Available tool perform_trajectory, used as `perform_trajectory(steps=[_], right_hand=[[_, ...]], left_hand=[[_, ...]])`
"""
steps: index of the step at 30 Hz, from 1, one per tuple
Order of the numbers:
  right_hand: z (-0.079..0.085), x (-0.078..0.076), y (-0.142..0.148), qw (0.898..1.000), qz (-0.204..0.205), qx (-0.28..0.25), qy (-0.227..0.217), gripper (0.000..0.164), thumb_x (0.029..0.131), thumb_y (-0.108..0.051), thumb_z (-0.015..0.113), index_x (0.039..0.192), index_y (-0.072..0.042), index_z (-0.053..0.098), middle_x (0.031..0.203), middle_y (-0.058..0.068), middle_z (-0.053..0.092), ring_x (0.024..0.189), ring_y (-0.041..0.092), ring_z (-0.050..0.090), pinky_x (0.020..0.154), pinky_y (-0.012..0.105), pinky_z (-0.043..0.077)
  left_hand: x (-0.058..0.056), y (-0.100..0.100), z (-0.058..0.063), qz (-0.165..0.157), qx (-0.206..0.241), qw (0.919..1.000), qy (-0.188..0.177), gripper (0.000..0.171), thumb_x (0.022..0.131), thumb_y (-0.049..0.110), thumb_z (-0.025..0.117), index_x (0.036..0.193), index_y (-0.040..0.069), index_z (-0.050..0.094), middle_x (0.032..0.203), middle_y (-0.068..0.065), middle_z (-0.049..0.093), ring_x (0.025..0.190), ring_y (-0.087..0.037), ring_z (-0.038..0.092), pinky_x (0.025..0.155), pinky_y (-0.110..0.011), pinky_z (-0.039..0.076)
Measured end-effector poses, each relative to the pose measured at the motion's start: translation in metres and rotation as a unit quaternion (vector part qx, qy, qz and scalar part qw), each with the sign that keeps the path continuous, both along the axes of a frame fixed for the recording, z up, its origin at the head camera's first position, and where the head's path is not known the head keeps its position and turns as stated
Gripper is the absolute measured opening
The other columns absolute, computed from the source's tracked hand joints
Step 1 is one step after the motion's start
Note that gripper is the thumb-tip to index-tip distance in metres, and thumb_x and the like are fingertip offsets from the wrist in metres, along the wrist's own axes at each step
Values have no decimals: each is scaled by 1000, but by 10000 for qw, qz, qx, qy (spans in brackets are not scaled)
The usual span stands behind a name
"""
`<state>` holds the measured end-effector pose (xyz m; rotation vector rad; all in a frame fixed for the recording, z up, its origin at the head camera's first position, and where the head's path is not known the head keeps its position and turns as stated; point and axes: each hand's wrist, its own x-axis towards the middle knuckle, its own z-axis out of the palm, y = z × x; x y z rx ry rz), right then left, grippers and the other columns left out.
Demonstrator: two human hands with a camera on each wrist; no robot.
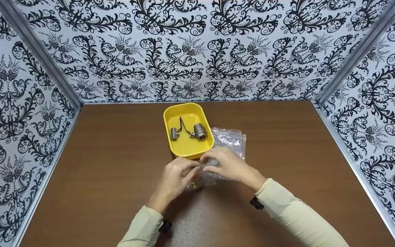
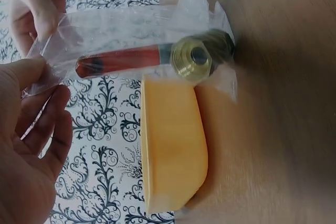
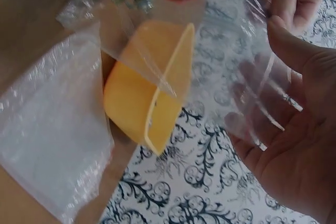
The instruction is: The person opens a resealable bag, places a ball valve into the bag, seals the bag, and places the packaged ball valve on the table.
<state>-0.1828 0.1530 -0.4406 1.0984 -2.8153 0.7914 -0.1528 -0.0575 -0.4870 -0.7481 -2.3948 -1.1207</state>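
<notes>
L hand (image 1: 172, 176), R hand (image 1: 228, 164) pinch bag (image 2: 123, 32); L wrist: brass valve (image 2: 190, 60) clear; head: dim

Head view: above fingers (image 1: 188, 164), looking forward-down; wrist views: close behind fingers, sideways, both showing bag (image 2: 126, 30), tray (image 2: 173, 140).

Saw brassy gold on the bagged valve (image 2: 193, 60), red on its handle (image 2: 126, 60), colourless film on the bag (image 2: 126, 24), whitish glints on the other bag (image 3: 52, 114) at right. Found yellow on the tray (image 1: 187, 147), dull grey on the left valve (image 1: 174, 133) and right valve (image 1: 200, 131). Noted brown on the counter (image 1: 115, 144), black floral scrolls over white on the walls (image 1: 187, 51), silver-grey on the corner strips (image 1: 360, 46), cream on the sleeves (image 1: 283, 202).
</notes>
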Motion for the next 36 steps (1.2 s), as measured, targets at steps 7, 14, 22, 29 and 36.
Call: perform_trajectory(steps=[7,14,22,29,36], right_hand=[[-9,-3,-5,9967,-145,-702,-372,12,88,-19,71,98,-13,74,97,0,75,90,15,69,84,33,55],[-15,-6,0,9902,-66,-1305,-498,10,88,-19,70,95,-14,75,94,-2,75,90,12,69,86,29,55],[-13,-6,-5,9889,-28,-1465,-253,16,88,-21,71,101,-11,74,98,-1,74,92,13,68,87,32,55],[-15,-5,-12,9872,101,-1574,244,14,88,-25,71,96,-15,76,93,-4,75,88,12,68,86,33,52],[-18,-3,-13,9885,-12,-1471,349,12,85,-22,74,95,-15,76,91,-5,76,88,13,67,88,38,49]], left_hand=[[-1,0,-6,2,360,9992,192,28,89,21,70,116,15,68,102,-1,72,91,-13,68,80,-29,56],[-6,-1,-21,215,999,9946,190,12,87,18,73,96,12,70,92,1,68,88,-12,65,78,-29,54],[-6,4,-19,506,1212,9867,961,5,81,14,78,86,13,76,81,3,73,81,-12,65,76,-28,50],[-4,5,-13,700,1080,9861,1054,6,82,14,78,87,15,77,82,3,73,83,-12,66,79,-28,50],[-2,3,-15,719,934,9861,1169,9,80,13,79,88,17,77,84,5,74,84,-12,65,76,-30,48]])
